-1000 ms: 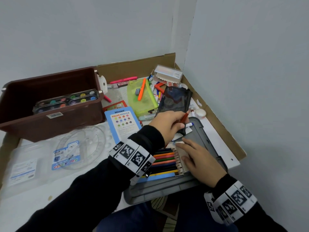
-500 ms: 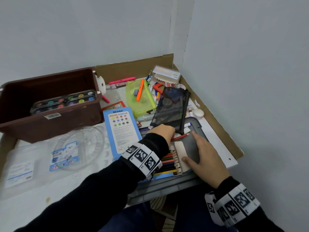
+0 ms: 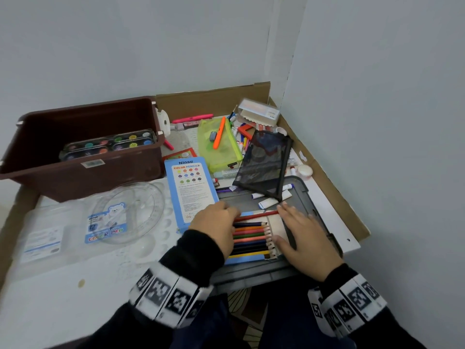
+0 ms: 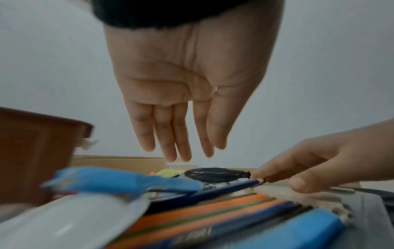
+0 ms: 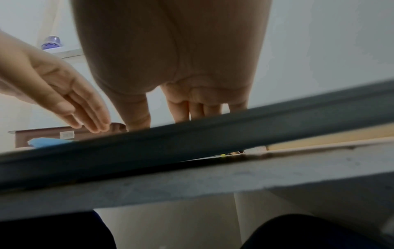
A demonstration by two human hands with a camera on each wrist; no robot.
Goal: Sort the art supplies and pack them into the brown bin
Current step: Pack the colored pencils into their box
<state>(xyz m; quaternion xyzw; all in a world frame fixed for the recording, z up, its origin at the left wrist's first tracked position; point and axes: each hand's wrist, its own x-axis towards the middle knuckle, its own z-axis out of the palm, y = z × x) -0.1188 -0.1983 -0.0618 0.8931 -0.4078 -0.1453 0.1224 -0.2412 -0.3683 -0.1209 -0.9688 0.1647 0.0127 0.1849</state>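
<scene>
The brown bin (image 3: 83,177) stands at the back left with a tin of round paint pans (image 3: 108,144) inside. A blue tray of colour pencils (image 3: 251,239) lies on a grey lid (image 3: 305,195) at the table's front edge. A red pencil (image 3: 256,215) lies slanted across the top of the row. My left hand (image 3: 214,222) hovers over the pencils' blunt ends; in the left wrist view the hand (image 4: 181,101) has straight fingers and holds nothing. My right hand (image 3: 304,235) rests flat on the tray's right end by the pencil tips.
The blue pencil box sleeve (image 3: 191,192) lies left of the tray, beside a clear round palette (image 3: 125,210). Behind are a black mesh pouch (image 3: 264,165), a green pouch (image 3: 219,147) with an orange marker, and loose markers. Cardboard walls (image 3: 334,197) edge the back and right.
My left hand brought the red pencil down from beside the black pouch, laid it at the top of the row and let go. My right hand stayed on the tray's right end.
</scene>
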